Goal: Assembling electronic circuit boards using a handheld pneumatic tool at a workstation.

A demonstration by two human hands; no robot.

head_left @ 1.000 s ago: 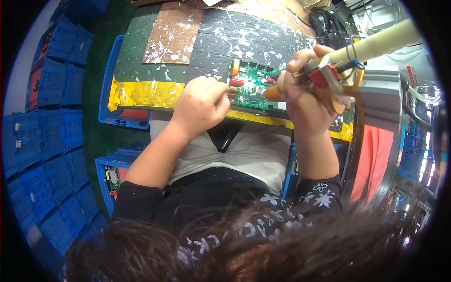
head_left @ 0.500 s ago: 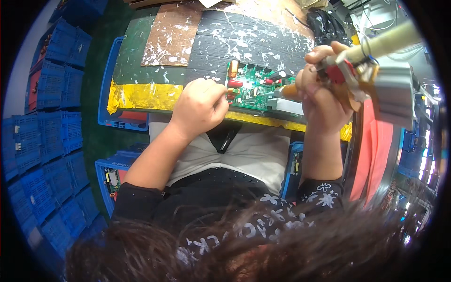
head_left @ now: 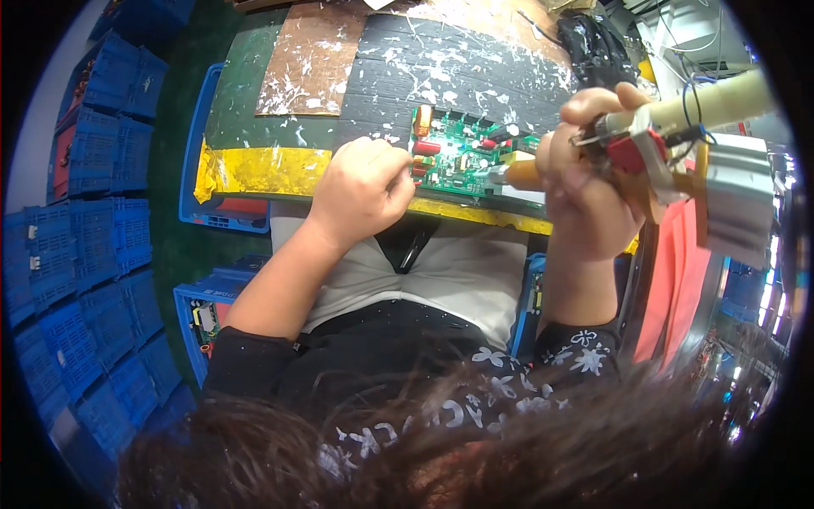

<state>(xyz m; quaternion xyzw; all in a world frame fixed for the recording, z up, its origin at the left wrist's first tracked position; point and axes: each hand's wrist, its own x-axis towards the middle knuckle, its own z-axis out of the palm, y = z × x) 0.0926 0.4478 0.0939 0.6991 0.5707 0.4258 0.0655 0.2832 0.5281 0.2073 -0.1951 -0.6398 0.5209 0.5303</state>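
A green circuit board (head_left: 456, 156) crowded with components lies at the near edge of the worktable. My left hand (head_left: 360, 188) is curled at the board's left edge, its fingers closed there and the fingertips mostly hidden. In my right hand (head_left: 589, 199) is a glue gun (head_left: 636, 154) with a red part on its body and a thick pale hose (head_left: 721, 100) running off to the upper right. Its orange-brown nozzle (head_left: 523, 175) points left, the grey tip over the board's right part near the front edge. Whether the tip touches a component cannot be seen.
Yellow tape (head_left: 271, 173) covers the table's near edge, and white residue spots the dark tabletop (head_left: 407, 68). A black bag-like bundle (head_left: 598, 51) lies at the back right. Blue crates (head_left: 72, 246) are stacked at the left; another crate (head_left: 203, 293) with boards stands near my left arm.
The glue gun and my right hand have shifted slightly right and toward me, with the nozzle still over the board. My left hand and the board are almost unmoved.
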